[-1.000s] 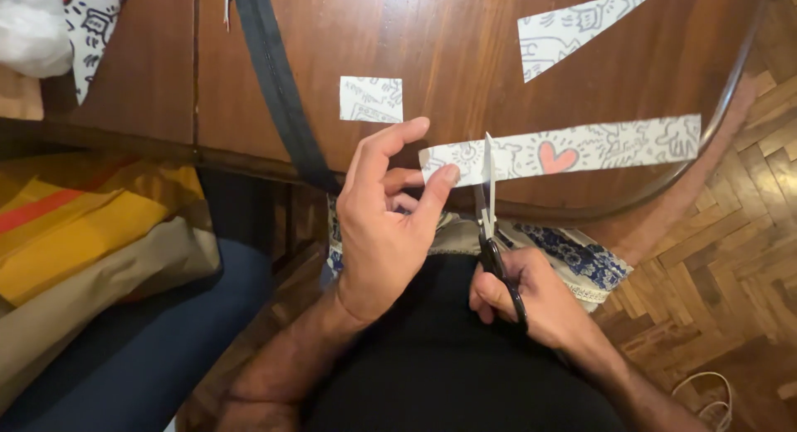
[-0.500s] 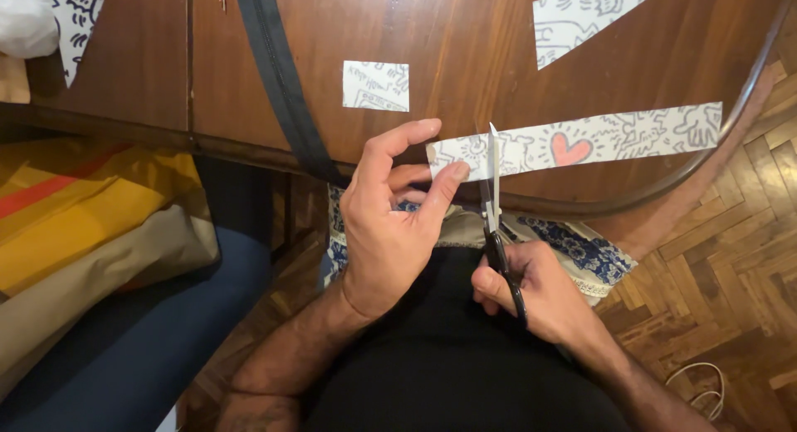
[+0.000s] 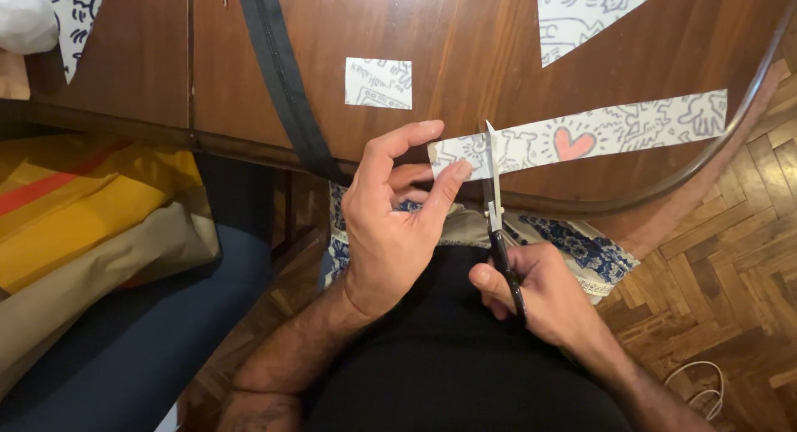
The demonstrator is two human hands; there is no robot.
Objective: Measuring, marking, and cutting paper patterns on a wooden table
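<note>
The left hand (image 3: 390,224) pinches the end of the patterned paper strip (image 3: 598,133) at the counter (image 3: 465,34) edge. The right hand (image 3: 540,295) grips the scissors (image 3: 496,195), whose blades now sit a little deeper across the strip than a moment ago.

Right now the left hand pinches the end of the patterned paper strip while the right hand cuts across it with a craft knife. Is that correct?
Not quite: in the head view the right hand cuts with scissors, not a craft knife. The left hand does pinch the end of the patterned paper strip.
</note>
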